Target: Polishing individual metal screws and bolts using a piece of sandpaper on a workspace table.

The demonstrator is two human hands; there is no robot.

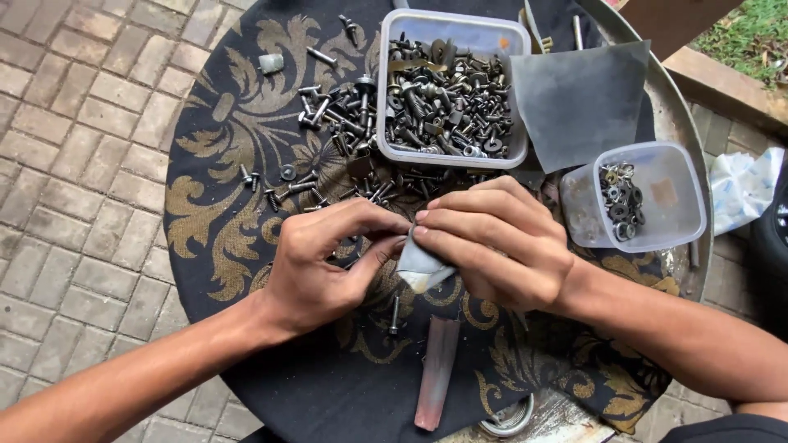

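Nearest you, a reddish strip of sandpaper (437,371) lies on the black-and-gold cloth (222,197) over the round table (685,131). Above it, your left hand (324,258) and right hand (492,242) meet: both grips are pinched closed on a small folded grey sandpaper piece (420,269); whatever it wraps is hidden. Beyond lie loose bolts (328,111), a square clear tub of dark screws (450,89), a grey sandpaper sheet (579,98), and a smaller tub of washers (648,197).
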